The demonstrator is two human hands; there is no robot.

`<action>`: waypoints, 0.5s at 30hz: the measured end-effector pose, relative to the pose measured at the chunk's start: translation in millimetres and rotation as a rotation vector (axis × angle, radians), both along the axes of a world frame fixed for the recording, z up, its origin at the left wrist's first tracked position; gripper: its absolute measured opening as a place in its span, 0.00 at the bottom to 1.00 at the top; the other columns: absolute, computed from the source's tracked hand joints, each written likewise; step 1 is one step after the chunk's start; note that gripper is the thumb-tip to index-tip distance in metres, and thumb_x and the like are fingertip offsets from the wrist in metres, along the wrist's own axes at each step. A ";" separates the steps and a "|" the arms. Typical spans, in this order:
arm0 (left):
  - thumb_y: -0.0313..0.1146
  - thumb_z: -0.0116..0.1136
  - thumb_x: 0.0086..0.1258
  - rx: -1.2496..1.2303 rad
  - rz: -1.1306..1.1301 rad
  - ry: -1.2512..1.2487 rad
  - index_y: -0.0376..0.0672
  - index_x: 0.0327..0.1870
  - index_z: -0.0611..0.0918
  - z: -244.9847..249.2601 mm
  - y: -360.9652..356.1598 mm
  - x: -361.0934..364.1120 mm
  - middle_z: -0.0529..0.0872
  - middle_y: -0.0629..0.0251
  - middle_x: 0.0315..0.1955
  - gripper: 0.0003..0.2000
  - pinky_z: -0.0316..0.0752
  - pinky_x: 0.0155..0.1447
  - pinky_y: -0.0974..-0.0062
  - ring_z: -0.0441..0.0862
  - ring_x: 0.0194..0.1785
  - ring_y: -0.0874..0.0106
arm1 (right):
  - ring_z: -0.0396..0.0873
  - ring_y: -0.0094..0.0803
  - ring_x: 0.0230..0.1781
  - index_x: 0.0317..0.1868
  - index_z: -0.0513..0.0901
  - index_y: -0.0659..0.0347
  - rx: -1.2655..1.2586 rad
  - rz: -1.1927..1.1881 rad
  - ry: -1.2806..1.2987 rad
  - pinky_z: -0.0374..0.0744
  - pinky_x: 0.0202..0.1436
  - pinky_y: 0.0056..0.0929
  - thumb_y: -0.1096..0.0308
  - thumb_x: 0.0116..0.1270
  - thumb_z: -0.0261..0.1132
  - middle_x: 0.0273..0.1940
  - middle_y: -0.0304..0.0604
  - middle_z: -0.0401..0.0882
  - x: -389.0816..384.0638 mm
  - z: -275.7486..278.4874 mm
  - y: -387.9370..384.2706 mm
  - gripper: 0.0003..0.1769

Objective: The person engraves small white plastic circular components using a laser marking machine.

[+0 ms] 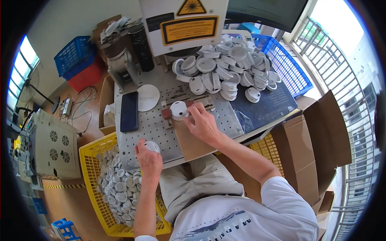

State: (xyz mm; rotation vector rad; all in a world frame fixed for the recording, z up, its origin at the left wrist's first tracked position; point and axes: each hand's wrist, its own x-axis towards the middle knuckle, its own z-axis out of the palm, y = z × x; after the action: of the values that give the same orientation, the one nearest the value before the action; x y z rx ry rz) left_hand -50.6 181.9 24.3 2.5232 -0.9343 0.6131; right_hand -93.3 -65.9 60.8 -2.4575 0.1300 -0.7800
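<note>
Right hand [202,123] is pinching the edge of a round white plastic lid [178,109] that sits in the small reddish-brown and metal fixture [167,113] on the perforated grey metal worktop [161,138]. Left hand [148,158] is curled around a second white lid [152,147], thumb and fingers at its rim, by the worktop's near edge; can't tell how tightly. From my view, a brown cardboard sheet [190,140] lies flat under the right forearm side, running from the fixture toward the near edge. Black smartphone [129,112] lies left of the fixture, with a flat white disc [148,98] right beside it. Big heap of white plastic lids [225,66] beyond the right hand, partly on a dark blue board [263,104]. Yellow plastic basket [93,176] below left, loaded with small white round parts [116,190].
</note>
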 end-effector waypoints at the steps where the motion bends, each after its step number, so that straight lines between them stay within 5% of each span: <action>1: 0.19 0.62 0.42 0.012 0.025 -0.005 0.30 0.20 0.83 0.4 1.3 -0.4 0.77 0.43 0.52 0.03 0.69 0.61 0.52 0.75 0.56 0.47 | 0.82 0.49 0.35 0.46 0.76 0.60 0.049 0.026 0.001 0.81 0.36 0.44 0.67 0.62 0.70 0.45 0.47 0.75 -5.2 1.6 -4.2 0.15; 7: 0.17 0.61 0.42 0.015 0.023 0.041 0.25 0.25 0.83 -0.9 -1.6 -0.5 0.76 0.44 0.53 0.07 0.67 0.65 0.52 0.74 0.58 0.48 | 0.80 0.47 0.39 0.40 0.81 0.63 0.020 -0.434 -0.219 0.79 0.42 0.39 0.74 0.58 0.70 0.40 0.48 0.80 -54.4 5.5 -113.1 0.10; 11: 0.17 0.61 0.42 -0.002 0.043 0.052 0.28 0.24 0.81 4.0 -0.3 -2.6 0.76 0.44 0.53 0.06 0.67 0.63 0.52 0.74 0.56 0.48 | 0.74 0.51 0.55 0.48 0.78 0.65 -0.253 -0.749 -0.024 0.75 0.57 0.44 0.60 0.58 0.73 0.50 0.52 0.77 -77.4 -3.1 -185.4 0.23; 15: 0.17 0.60 0.44 -0.004 0.022 0.047 0.26 0.28 0.81 -2.0 5.9 -1.6 0.76 0.43 0.52 0.09 0.68 0.62 0.52 0.74 0.56 0.47 | 0.77 0.51 0.51 0.47 0.77 0.65 -0.204 -0.791 0.091 0.76 0.54 0.44 0.55 0.58 0.73 0.47 0.53 0.78 -71.9 -11.3 -198.8 0.25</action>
State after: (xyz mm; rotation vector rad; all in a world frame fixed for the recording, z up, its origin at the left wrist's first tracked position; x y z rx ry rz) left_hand -52.2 187.8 22.3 2.5367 -0.8890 0.5593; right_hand -165.2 -264.7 49.6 -2.6214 1.1571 -1.0258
